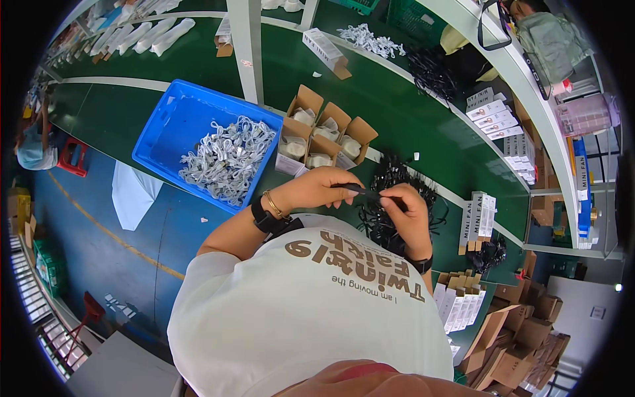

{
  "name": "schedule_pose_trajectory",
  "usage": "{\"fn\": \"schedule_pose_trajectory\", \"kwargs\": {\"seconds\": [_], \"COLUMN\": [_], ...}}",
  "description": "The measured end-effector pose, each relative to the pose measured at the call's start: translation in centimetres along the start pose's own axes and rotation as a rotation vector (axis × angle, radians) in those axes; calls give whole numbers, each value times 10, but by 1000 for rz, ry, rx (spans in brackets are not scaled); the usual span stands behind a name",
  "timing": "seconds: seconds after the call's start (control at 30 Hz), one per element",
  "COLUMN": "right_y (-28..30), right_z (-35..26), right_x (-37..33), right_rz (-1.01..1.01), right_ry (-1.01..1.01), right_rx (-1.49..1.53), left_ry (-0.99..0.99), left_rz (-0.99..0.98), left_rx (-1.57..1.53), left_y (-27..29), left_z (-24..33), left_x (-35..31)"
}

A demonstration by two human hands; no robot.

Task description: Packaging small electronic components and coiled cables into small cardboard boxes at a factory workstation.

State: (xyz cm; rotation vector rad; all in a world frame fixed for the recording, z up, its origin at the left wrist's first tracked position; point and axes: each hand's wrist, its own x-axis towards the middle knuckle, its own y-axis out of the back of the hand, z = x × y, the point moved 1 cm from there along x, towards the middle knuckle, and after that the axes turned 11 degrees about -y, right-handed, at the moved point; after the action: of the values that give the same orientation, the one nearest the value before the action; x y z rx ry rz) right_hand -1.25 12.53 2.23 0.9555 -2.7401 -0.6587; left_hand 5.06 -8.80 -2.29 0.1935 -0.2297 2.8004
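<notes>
A thin black strap stretches between my two hands over the green worktable. Its one end is pinched in the fingers of my left hand, which wears a gold bracelet and a dark watch. My right hand is closed, thumb and forefinger pinching the strap's other end. Just beyond and under my right hand lies a heap of shiny black straps. Open cardboard boxes stand ahead of my left hand, with white bagged items inside.
To the left is a blue bin with coiled white cables. Narrow white cartons stand at the right. More cables and black straps lie at the table's far side. A white upright post rises behind the bin.
</notes>
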Motion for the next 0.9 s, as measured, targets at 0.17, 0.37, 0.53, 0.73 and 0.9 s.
{"fn": "schedule_pose_trajectory", "kwargs": {"seconds": [0.17,0.37,0.53,0.73,0.9], "right_y": [13,45,43,-15,1], "right_z": [4,41,50,6,0], "right_x": [-5,-20,-14,6,30], "right_rz": [189,252,44,-400,-702], "right_ry": [42,-78,36,16,-403], "right_rx": [-12,230,-271,75,137], "left_ry": [-49,-5,-243,-296,-204], "left_rz": [19,64,44,11,120], "left_rx": [75,101,566,627,534], "left_y": [-2,-5,-12,-23,-3], "left_z": [1,-3,-5,8,9], "left_x": [-6,-10,-8,-5,-34]}}
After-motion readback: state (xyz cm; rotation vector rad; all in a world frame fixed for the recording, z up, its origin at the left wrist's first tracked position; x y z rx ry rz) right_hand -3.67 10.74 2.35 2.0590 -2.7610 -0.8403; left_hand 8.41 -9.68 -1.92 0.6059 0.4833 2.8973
